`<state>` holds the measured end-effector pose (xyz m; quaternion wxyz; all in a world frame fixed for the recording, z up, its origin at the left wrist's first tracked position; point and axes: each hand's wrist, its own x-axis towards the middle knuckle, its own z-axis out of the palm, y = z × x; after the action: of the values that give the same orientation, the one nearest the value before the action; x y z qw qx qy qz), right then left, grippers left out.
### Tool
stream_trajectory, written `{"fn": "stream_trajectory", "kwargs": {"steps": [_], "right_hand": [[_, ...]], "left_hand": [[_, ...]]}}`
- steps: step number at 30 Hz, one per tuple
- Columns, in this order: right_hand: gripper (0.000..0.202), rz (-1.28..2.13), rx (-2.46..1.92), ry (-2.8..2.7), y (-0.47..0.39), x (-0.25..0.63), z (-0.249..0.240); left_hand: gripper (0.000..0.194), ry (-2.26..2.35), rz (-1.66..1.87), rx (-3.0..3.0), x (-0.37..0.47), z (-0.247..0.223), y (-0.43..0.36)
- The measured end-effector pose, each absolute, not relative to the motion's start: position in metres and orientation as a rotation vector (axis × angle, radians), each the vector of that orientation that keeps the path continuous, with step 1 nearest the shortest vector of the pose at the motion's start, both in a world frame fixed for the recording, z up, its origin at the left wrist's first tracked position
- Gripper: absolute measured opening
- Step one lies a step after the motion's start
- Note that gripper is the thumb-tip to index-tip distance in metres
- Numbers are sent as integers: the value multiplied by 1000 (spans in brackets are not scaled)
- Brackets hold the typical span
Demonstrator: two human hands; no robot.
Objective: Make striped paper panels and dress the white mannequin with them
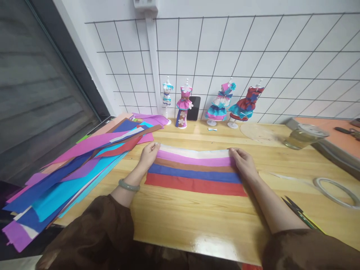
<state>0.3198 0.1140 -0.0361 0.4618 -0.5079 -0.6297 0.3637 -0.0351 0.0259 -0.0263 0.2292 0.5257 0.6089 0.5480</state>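
Note:
A striped sheet (197,173) is stretched between my two hands above the wooden table, with bands of white, pink-purple, brown, blue and red from top to bottom. My left hand (150,154) pinches its upper left corner. At the upper right corner, my right hand (243,162) is closed on the sheet, thumb and fingers together. The red band hangs lowest, nearest to me. A small white and blue bow (212,129) lies on the table beyond the sheet.
Long coloured strips (81,165) are heaped at the left. Several small dressed mannequins (218,107) and a phone (194,108) stand by the tiled wall. On the right are scissors (299,212), a tape roll (336,192) and a cup (305,135).

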Motion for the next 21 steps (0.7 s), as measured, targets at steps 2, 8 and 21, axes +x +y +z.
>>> {"fn": "stream_trajectory", "kwargs": {"steps": [2, 8, 21], "right_hand": [[33, 911, -1250, -1531, 116, 320, -38], [35, 890, -1323, -1527, 118, 322, -38], [41, 839, -1367, -1568, 124, 323, -45]], "left_hand": [[27, 1634, 1514, 1424, -35, -27, 26], [27, 1697, 1595, 1323, -42, -31, 30], [26, 1815, 1621, 1176, -48, -38, 34]]}}
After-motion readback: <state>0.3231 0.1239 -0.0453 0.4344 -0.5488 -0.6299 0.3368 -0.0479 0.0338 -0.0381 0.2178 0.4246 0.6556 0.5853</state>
